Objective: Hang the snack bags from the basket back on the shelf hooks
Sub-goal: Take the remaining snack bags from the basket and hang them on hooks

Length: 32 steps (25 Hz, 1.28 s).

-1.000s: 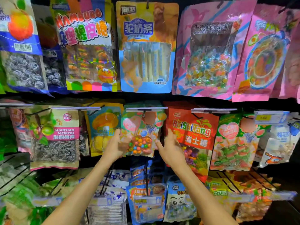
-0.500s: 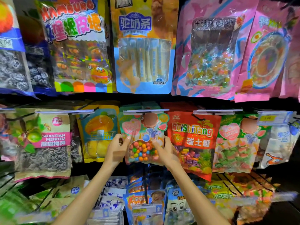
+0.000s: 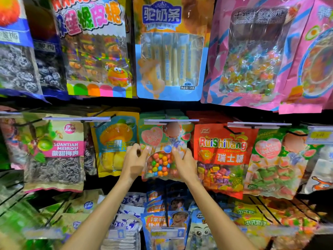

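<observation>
Head view: both bare forearms reach up into the middle row of a snack shelf, and the two hands meet on one candy bag (image 3: pixel 161 166), a green and pink pouch with a clear window full of round, many-coloured sweets. The left hand (image 3: pixel 134 164) has its grip closed on the bag's left edge, fingers (image 3: pixel 137 148) curled round the side at the level of the window's top. The right hand (image 3: pixel 186 164) grasps the right edge in the same manner, its fingers (image 3: pixel 175 153) lying over the front of the pouch.

The bag is upright and faces outward. Its top is tucked just under a clear label strip (image 3: pixel 171 121), which hides the hanging hole, so I cannot tell whether the bag is on the peg.

Just to its left hangs a dried mango bag (image 3: pixel 115 139), partly behind the left hand, and further left a preserved plum bag (image 3: pixel 55 152) marked SUANTIAN MEIROU. Touching its right side is a red RuiShiTang bag (image 3: pixel 223 150), then a green watermelon candy bag (image 3: pixel 275 163).

In the row above hang a blue milk-stick bag (image 3: pixel 171 51), a hamburger gummy bag (image 3: pixel 93 47) and a pink sweets bag (image 3: pixel 252 51). Below the arms, more pouches (image 3: pixel 129 204) lie blurred.
</observation>
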{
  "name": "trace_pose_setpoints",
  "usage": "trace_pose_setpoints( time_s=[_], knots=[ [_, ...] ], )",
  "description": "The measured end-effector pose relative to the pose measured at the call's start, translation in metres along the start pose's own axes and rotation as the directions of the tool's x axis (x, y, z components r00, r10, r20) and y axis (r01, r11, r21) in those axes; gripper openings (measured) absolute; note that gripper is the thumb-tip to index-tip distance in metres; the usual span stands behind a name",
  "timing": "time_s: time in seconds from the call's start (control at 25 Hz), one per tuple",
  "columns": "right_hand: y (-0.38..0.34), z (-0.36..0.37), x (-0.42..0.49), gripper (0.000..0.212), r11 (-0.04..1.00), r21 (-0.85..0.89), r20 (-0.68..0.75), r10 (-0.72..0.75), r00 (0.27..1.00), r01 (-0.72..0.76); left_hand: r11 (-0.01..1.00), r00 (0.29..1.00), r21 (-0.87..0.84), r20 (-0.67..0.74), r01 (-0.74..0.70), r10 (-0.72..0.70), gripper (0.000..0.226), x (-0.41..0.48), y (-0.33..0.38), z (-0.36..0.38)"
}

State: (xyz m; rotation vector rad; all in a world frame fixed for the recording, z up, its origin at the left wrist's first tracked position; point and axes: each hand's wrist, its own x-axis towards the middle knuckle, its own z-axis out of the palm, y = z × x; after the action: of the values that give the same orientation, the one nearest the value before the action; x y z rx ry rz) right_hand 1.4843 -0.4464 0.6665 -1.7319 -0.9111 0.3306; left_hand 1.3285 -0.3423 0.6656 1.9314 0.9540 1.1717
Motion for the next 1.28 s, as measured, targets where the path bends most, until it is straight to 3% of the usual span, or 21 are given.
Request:
trace_pose_setpoints(
  time_s=[0.4, 0.76, 0.96, 1.12, 1.2, 1.28],
  knots=[
    [-0.009, 0.002, 0.010, 0.073, 0.991, -0.130, 0.009, 0.028, 1.000, -0.026, 0.990, 0.986, 0.026, -0.095, 0.142, -0.139, 0.028, 0.010, 0.006, 0.005],
    [-0.010, 0.002, 0.001, 0.081, 0.994, -0.053, 0.041, 0.095, 0.995, -0.093, 0.988, 0.989, -0.090, -0.070, 0.124, -0.130, 0.035, 0.001, 0.009, 0.004],
    [-0.008, -0.002, -0.009, 0.069, 0.996, -0.002, 0.102, 0.084, 0.991, -0.084, 0.987, 0.989, -0.093, -0.057, 0.130, -0.136, 0.032, -0.005, 0.010, -0.004],
    [-0.010, -0.015, -0.018, 0.065, 0.997, -0.081, 0.216, 0.012, 0.976, 0.005, 0.982, 0.978, 0.060, 0.097, 0.181, -0.186, 0.056, -0.013, 0.012, -0.011],
    [-0.011, -0.027, -0.021, 0.060, 0.970, -0.226, 0.262, -0.024, 0.965, 0.086, 0.952, 0.979, 0.292, 0.144, 0.095, -0.142, 0.049, -0.023, 0.014, -0.017],
    [-0.013, -0.041, -0.028, 0.060, 0.900, -0.411, 0.296, -0.017, 0.955, 0.144, 0.850, 0.986, 0.527, 0.143, 0.000, -0.089, 0.033, -0.034, 0.019, -0.024]
  ],
)
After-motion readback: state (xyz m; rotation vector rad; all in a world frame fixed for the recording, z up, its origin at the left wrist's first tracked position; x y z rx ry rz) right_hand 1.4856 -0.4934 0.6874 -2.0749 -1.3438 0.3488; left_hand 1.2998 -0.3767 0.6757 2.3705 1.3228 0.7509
